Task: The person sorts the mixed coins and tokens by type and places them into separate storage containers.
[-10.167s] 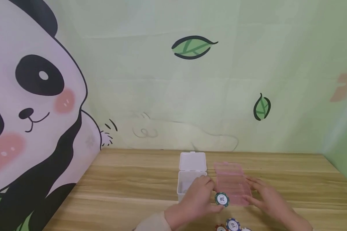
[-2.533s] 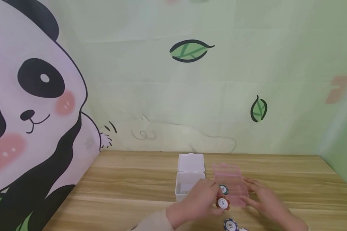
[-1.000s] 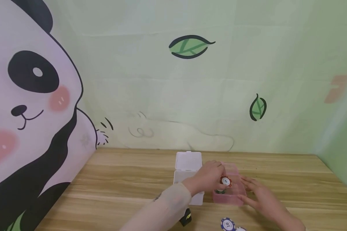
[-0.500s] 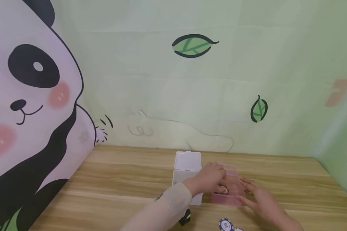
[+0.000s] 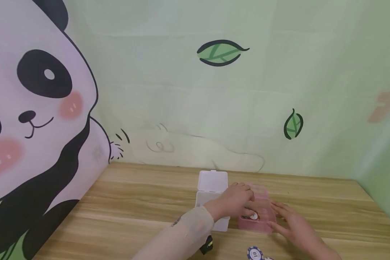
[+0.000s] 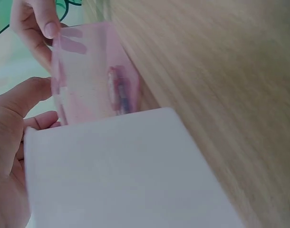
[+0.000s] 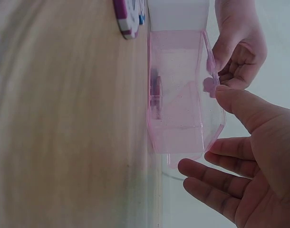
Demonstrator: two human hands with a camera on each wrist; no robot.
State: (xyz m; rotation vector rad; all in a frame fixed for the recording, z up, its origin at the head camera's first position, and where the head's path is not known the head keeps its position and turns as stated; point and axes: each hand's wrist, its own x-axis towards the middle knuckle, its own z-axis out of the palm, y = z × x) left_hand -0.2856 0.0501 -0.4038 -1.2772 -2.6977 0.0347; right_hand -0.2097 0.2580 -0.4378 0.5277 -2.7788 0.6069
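Note:
My left hand (image 5: 235,198) reaches over the open pink see-through box (image 5: 258,227), thumb and fingers loosely bent near its rim. A red poker chip (image 5: 254,216) lies inside, just below that hand. In the left wrist view this red chip (image 6: 112,88) leans near a darker chip (image 6: 123,99) at the bottom of the pink box. On the box's right side, my right hand (image 5: 292,222) rests its thumb and fairly straight, spread fingers. In the right wrist view the left hand (image 7: 240,52) is above the rim, no chip visible in it.
A white box (image 5: 222,224) with its lid (image 5: 212,181) raised stands left of the pink one, partly behind my left forearm. A blue-and-white poker chip (image 5: 255,253) and part of another lie at the front. A small black object (image 5: 207,245) shows beneath the left sleeve.
The left hand carried the red chip from in front of the pink box into it, lowered it and let it go. The right hand has stayed at the box's side.

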